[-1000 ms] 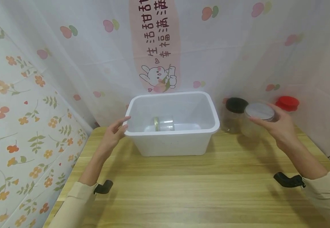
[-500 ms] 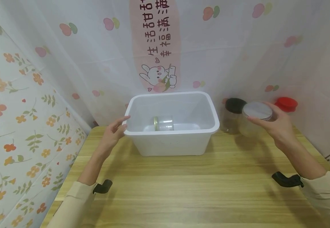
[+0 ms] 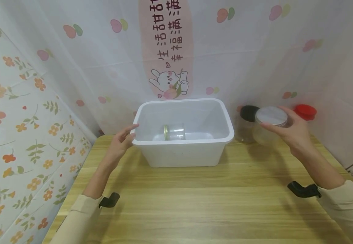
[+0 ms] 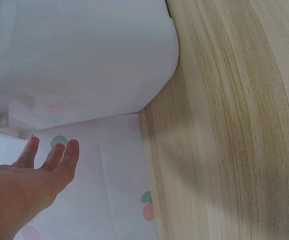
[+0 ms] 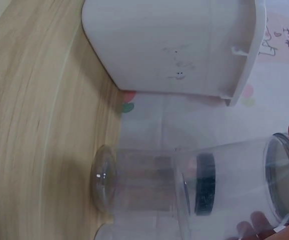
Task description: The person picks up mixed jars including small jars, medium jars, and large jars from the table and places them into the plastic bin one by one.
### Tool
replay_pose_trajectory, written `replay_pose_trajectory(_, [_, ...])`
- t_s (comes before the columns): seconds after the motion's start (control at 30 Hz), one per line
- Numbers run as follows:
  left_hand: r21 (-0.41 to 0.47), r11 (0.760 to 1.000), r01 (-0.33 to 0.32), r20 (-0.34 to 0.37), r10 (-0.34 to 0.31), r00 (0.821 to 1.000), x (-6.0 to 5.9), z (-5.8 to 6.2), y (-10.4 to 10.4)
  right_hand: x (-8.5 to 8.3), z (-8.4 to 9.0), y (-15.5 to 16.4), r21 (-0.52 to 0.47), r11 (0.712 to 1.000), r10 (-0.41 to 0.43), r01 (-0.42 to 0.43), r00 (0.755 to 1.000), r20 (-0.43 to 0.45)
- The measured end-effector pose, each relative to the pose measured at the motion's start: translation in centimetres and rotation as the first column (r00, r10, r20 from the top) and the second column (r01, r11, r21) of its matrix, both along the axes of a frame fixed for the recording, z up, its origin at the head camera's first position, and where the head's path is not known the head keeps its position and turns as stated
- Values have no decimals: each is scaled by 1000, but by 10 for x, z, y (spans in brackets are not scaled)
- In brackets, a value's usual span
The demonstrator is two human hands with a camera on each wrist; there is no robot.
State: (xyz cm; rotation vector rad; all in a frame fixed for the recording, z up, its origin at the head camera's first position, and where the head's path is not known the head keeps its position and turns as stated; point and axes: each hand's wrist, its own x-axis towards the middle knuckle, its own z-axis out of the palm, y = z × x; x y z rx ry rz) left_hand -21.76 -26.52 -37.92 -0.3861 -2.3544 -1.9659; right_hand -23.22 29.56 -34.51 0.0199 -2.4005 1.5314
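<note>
My right hand (image 3: 295,130) grips a clear jar (image 5: 229,180) around its silver lid (image 3: 271,116). In the right wrist view, the base of this jar is off the table. Just behind it stands a clear jar with a black lid (image 3: 249,113), partly covered by the held one. At the left, my left hand (image 3: 120,144) has its fingers at the rim of a white plastic bin (image 3: 182,154); in the left wrist view they are spread and fairly straight beside the bin wall. Inside the bin, a clear jar with a gold lid (image 3: 174,132) lies on its side.
A red lid (image 3: 305,112) shows behind my right hand, with whatever is under it mostly hidden. Patterned cloth (image 3: 103,67) hangs close behind and on the left of the wooden table (image 3: 194,203). Black mounts (image 3: 303,189) sit on both wrists.
The right hand has carried the silver-lidded jar slightly left and up, so it covers more of the black-lidded jar. The left hand and the bin stay in place.
</note>
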Motion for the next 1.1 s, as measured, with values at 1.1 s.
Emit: replay_pose_trajectory(1.1, [12,1000,22,-40,-21,999,-1,-1,0,-6,32,-24,2,999,47,-47,998,-36])
